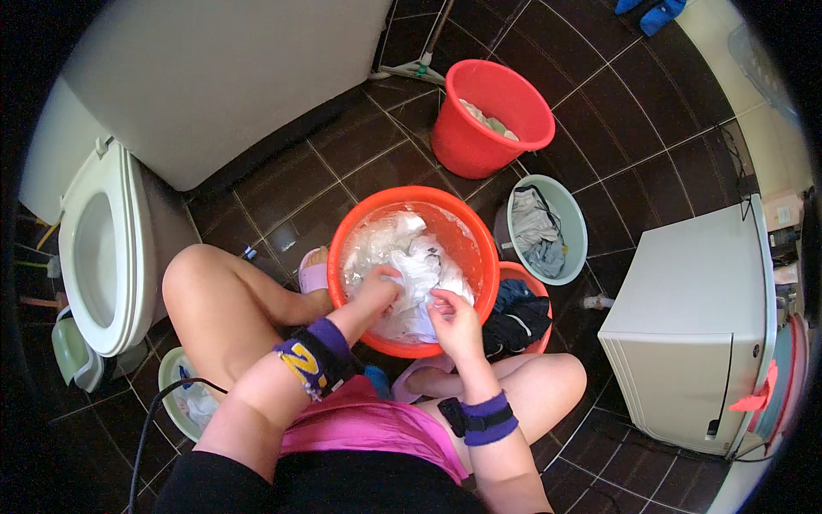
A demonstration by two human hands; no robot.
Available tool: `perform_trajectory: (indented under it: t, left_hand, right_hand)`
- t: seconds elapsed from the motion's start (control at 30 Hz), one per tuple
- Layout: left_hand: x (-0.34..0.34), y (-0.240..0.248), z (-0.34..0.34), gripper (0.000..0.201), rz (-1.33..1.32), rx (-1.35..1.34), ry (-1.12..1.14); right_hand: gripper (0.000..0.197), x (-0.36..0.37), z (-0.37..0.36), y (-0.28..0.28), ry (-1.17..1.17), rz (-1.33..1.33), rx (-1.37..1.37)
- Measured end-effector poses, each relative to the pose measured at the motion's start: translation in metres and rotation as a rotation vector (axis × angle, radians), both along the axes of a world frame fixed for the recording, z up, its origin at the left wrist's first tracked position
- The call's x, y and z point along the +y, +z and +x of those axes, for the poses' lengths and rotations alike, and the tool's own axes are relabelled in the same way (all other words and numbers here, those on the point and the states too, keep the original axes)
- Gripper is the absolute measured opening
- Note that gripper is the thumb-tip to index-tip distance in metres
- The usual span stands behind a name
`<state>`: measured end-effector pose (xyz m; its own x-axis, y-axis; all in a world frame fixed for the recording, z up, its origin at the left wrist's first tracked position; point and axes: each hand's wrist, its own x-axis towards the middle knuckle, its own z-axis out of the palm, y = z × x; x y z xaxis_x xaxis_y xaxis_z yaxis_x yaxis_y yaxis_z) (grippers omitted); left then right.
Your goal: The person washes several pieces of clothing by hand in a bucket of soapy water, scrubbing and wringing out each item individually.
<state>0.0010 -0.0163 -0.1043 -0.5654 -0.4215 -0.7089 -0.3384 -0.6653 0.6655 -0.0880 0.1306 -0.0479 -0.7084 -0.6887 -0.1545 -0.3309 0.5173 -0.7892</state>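
Observation:
An orange-red basin [341,231] of water stands on the floor between my legs, with a wet white garment [419,265] bunched up inside it. My left hand [379,289] is closed on the cloth at the basin's near left side. Close to the near right part of the rim, my right hand [454,319] pinches another part of the same white cloth. The fabric stretches between the two hands and partly hides my fingertips. Its exact kind cannot be made out.
Behind stands a red bucket [479,141] holding pale cloth. Right of the basin are a light-blue bucket [572,227] with grey clothes and dark clothes [518,325] in an orange tub. A toilet [98,257] is at left, a white appliance [676,308] at right.

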Motion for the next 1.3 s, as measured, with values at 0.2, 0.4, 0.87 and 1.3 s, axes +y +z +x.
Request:
perform_trajectory:
  t: [0.2, 0.4, 0.87, 1.3]
  left_hand:
    - [0.022, 0.042, 0.013, 0.036, 0.109, 0.111, -0.052]
    - [0.039, 0.026, 0.022, 0.025, 0.144, 0.076, -0.043]
    - [0.038, 0.015, 0.0, 0.012, -0.52, 0.314, 0.151]
    - [-0.045, 0.117, 0.023, 0.014, -1.479, 0.196, -0.257]
  right_hand:
    - [0.042, -0.016, 0.01, -0.066, -0.233, -0.15, -0.548]
    - [0.035, -0.007, 0.007, -0.038, -0.482, -0.304, -0.576]
    - [0.037, -0.028, 0.017, 0.121, -0.136, -0.699, -0.584]
    - [0.021, -0.009, -0.038, 0.147, 0.041, -0.314, 0.145]
